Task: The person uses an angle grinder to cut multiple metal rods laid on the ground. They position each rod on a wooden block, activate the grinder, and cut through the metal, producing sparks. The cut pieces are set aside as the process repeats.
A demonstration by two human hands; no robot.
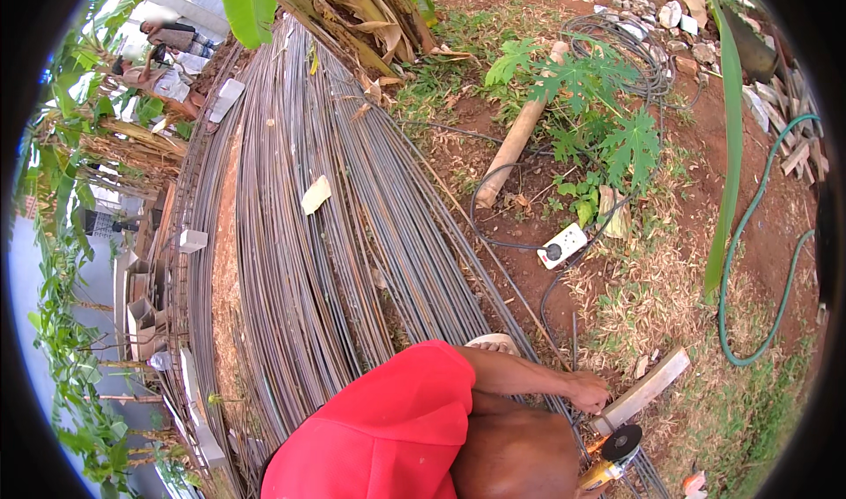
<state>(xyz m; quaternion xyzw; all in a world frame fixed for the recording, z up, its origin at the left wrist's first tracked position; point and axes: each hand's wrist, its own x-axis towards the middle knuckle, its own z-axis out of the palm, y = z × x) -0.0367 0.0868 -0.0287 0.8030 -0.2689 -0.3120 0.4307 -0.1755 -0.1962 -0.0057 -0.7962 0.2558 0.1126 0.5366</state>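
Note:
My left hand (589, 391) reaches out at the end of my bent forearm, fingers curled beside a short wooden plank (652, 380); what they grip is too small to make out. Just below it is a yellow angle grinder (601, 474) with a dark disc, held low by my right hand (589, 492), mostly cut off at the lower edge. Beside me lie long steel rebars (300, 234). My red clothing (370, 428), a bare knee and a sandalled foot (493, 343) show at the bottom.
A white power strip (560, 245) with dark cables, a wooden pole (520, 129), a papaya plant and a green hose (749, 217) lie rightward. Banana trunks (388, 14) rise ahead. People (163, 80) are at upper left; pale blocks (192, 241) line the rebars' left side.

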